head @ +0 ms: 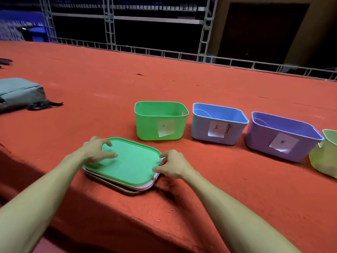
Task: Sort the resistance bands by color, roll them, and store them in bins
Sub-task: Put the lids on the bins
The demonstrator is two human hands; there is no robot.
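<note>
Grip, left hand [96, 150]: fingers arched over the far-left corner of the green lid [127, 163], thumb lying on its top face; clamped on the lid as far as I can judge.
Grip, right hand [173, 165]: thumb and fingertips pinch the lid's right rim.
Lid position: topmost of a short stack of lids [145, 188], flat on the red-covered bench [218, 189], near its front edge and just in front of the green bin [147, 125].
Lid axis: long axis runs roughly left to right across the person, its right end slanting nearer; top face up.
Bins: green bin, blue bin [200, 130], purple bin [259, 141] and a yellow-green bin [322, 159] stand in a row, openings up, labelled long sides towards the person. The first three look empty; I cannot see inside the fourth.
Resistance bands: none in view.
Step in hand: preparation, most likely lifting the green lid off the stack; sorting and rolling are not yet begun.
Next move calls for: an even lift at both rims so the lids beneath stay put, then setting the lid by its bin.
Elsewhere: a grey bag [20, 94] lies far left, well apart.
</note>
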